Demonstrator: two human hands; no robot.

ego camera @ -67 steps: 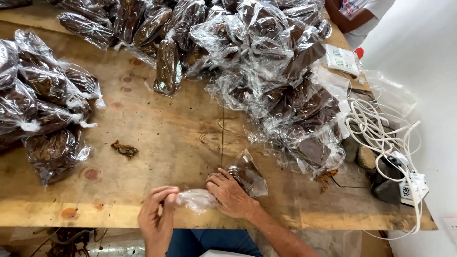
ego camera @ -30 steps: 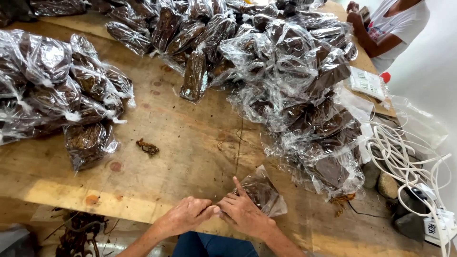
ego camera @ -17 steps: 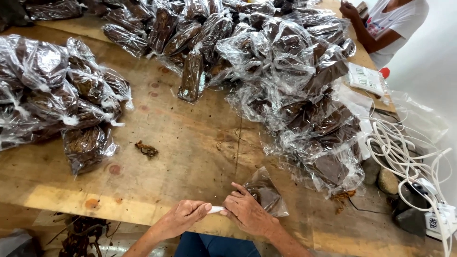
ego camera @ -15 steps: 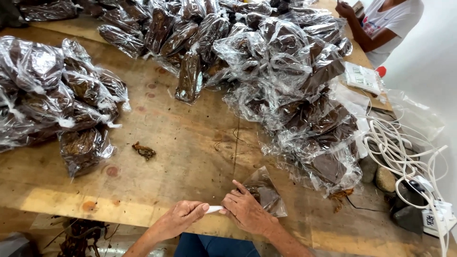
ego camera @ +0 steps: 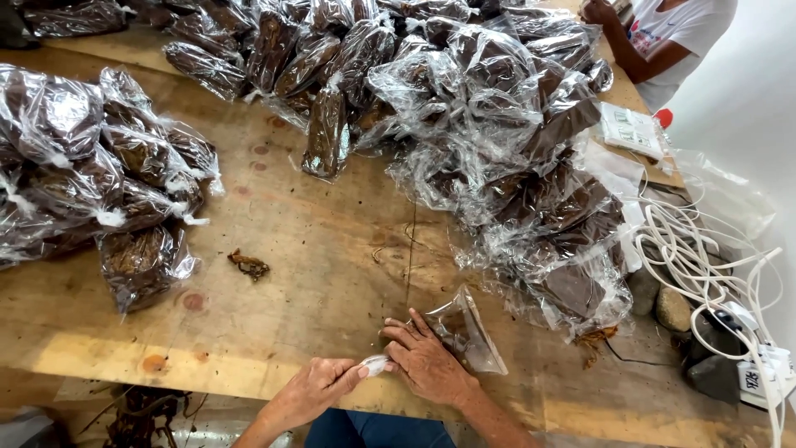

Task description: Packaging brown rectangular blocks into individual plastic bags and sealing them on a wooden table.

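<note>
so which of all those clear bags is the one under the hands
The small clear bag at the near table edge, lying alone under the right hand; the left hand pinches its end. All others sit heaped farther back.
</note>
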